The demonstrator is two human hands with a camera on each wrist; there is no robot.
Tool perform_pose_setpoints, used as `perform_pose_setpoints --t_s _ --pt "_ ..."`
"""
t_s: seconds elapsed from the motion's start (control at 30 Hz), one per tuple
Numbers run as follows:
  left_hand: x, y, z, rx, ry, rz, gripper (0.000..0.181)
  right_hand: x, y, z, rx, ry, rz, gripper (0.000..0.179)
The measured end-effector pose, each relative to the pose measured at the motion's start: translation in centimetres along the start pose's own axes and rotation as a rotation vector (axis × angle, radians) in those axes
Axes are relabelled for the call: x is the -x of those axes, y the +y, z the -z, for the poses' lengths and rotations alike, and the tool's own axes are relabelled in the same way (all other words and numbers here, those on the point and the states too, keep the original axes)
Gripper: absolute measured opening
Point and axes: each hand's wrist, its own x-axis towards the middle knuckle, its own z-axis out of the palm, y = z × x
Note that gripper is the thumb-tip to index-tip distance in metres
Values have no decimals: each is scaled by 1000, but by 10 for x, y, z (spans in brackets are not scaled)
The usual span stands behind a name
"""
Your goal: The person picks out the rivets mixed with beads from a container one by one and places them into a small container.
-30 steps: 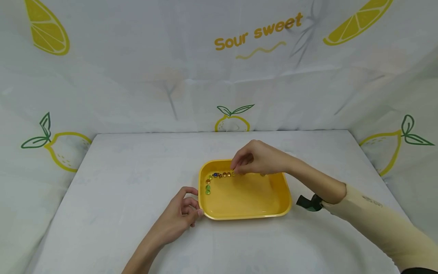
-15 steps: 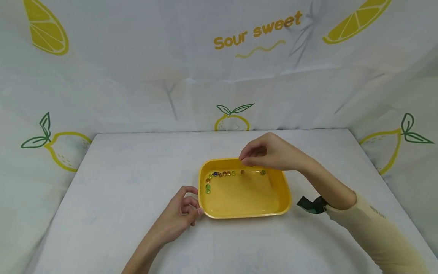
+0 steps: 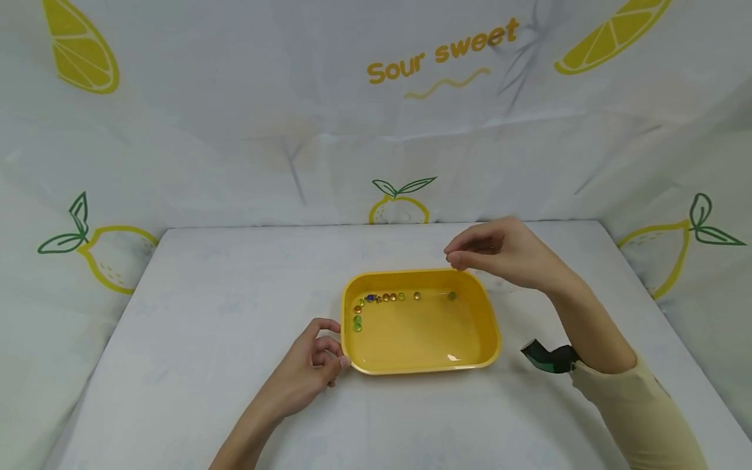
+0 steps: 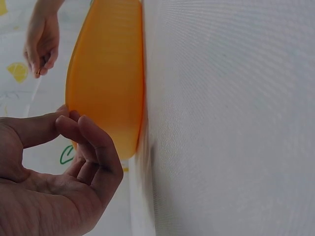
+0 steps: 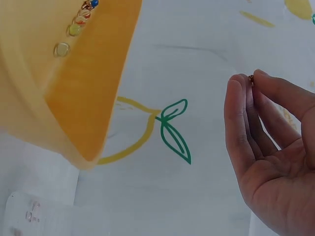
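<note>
In the head view, a yellow plastic tray holds several small glass beads: green beads at the left wall, a blue bead and amber beads along the far wall. A lone amber bead and a green bead lie farther right. My left hand grips the tray's near left corner, thumb at the rim, other fingers curled against the outer wall. Raised above the far right rim, my right hand pinches a tiny dark gold bead between thumb and fingertips.
A clear plastic box with small pinkish bits shows at the lower left of the right wrist view. White lemon-print cloth stands behind the white-covered table. A dark strap hangs at the right sleeve.
My right hand has lifted out of the tray and moved right and away, past the far rim. The far-wall beads it covered now show. My left hand stays at the corner.
</note>
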Motion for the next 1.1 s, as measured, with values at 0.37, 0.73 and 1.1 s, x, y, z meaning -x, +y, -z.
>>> perform_pose_setpoints --t_s 0.37,0.73,1.1 --pt "-1 0 -1 4 6 -1 49 15 15 25 -8 133 -66 16" --pt "-1 0 0 0 1 -9 49 23 41 44 36 230 -94 21" --pt "-2 -1 -1 -3 10 -3 49 25 58 50 96 280 -140 25"
